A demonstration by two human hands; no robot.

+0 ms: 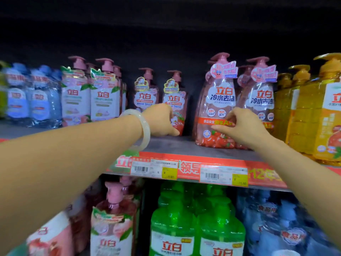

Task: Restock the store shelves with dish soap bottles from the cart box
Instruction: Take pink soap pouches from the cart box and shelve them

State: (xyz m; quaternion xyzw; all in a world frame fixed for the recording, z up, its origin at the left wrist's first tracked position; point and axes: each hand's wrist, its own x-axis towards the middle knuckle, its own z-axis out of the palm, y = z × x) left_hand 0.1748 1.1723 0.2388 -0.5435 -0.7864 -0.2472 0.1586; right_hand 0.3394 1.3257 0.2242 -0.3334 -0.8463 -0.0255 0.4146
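**Both hands at upper shelf, pink bottles**

Left hand [160, 120] gripped the small pink bottle [175, 106] set far back on the shelf [171, 145]. Right hand [241, 126], fingers curled, pinched the front of the large pink bottle [216, 108]. Yellow bottles [313, 111] crowded close right; a white-labelled pair [90, 97] stood left.

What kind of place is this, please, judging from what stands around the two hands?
Most likely a supermarket aisle for cleaning goods. Rows of identical dish soap bottles fill the upper shelf, price tags with barcodes hang on its red edge strip, and green bottles stand on the shelf below.
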